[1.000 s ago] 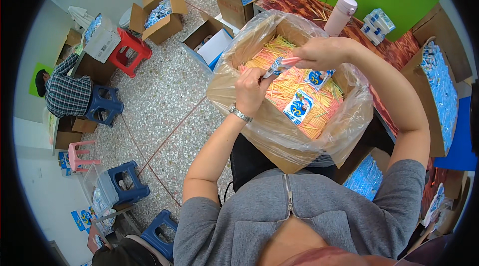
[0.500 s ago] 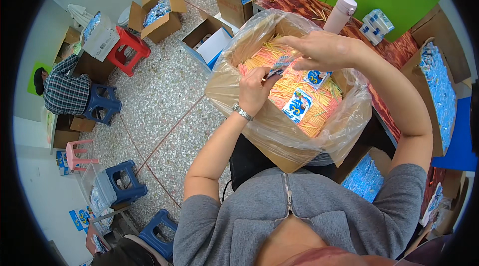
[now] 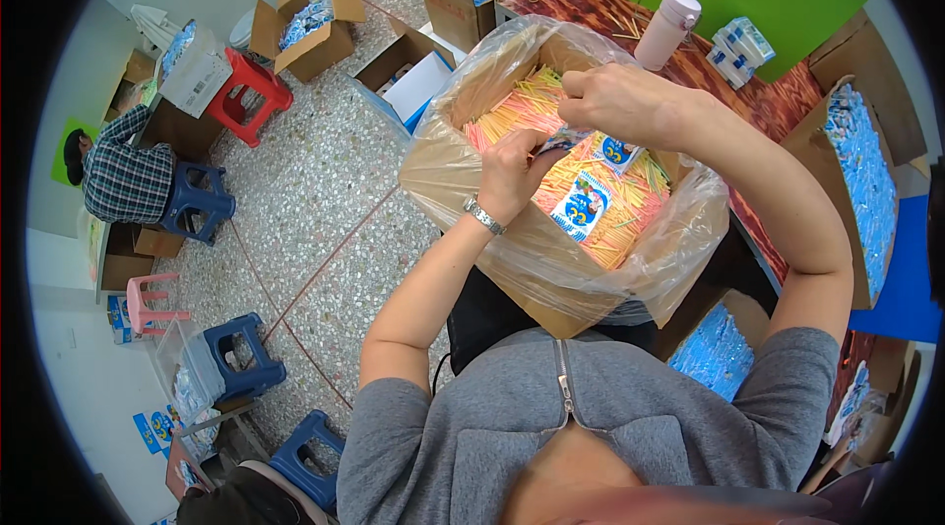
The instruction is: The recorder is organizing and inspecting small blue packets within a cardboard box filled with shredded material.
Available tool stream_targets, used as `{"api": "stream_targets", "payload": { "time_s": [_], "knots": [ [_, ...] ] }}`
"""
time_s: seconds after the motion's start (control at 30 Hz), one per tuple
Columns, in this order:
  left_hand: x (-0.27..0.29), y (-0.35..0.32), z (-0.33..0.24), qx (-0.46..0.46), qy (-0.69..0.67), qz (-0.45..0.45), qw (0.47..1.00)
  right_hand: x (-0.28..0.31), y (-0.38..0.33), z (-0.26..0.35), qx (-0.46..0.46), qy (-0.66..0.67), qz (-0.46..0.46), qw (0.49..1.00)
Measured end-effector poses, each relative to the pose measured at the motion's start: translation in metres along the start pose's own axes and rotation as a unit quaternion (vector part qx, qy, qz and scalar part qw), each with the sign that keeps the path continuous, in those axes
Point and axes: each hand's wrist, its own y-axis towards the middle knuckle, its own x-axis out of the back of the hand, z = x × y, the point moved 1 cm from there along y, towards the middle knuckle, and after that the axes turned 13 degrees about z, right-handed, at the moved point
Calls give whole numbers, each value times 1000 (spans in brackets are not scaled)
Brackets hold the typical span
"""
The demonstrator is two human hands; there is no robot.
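My left hand (image 3: 510, 174) is closed on a small blue-and-white packet (image 3: 563, 138), pinched between thumb and fingers. Just above it, my right hand (image 3: 625, 104) is closed, its fingers curled together; what they hold, if anything, is hidden. Both hands are over a cardboard carton lined with a clear plastic bag (image 3: 433, 156). Inside lie a great many thin pink, yellow and green sticks (image 3: 507, 119). On top of the sticks rest a flat white-and-blue printed packet (image 3: 581, 206) and another similar packet (image 3: 617, 153), partly under my right wrist.
A pink bottle (image 3: 669, 30) and a stack of small packs (image 3: 740, 53) stand on the reddish table (image 3: 591, 8). Cartons of blue packets (image 3: 861, 190) are at right and beside my lap (image 3: 717, 353). Stools, including a red one (image 3: 248, 97), and a seated person (image 3: 128, 171) are left.
My right hand's fingers, stretched out before, are now curled closed beside the packet. My left hand keeps its hold on the packet and has shifted slightly right.
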Motion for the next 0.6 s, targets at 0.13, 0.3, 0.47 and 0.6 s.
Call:
{"api": "stream_targets", "payload": {
  "time_s": [0.13,0.3,0.47,0.6],
  "knots": [
    [2,2,-4,16,-53,25,998,-13,2,-5,50,53,-56,996],
    [-3,-1,8,45,-158,13,986,-22,0,-7,64,86,-222,969],
    [-3,0,7,-2,-142,-17,990,-24,-5,-13,70,428,-361,826],
    [-1,0,-1,8,-128,2,992,-29,0,2,88,523,-428,732]
  ]
}}
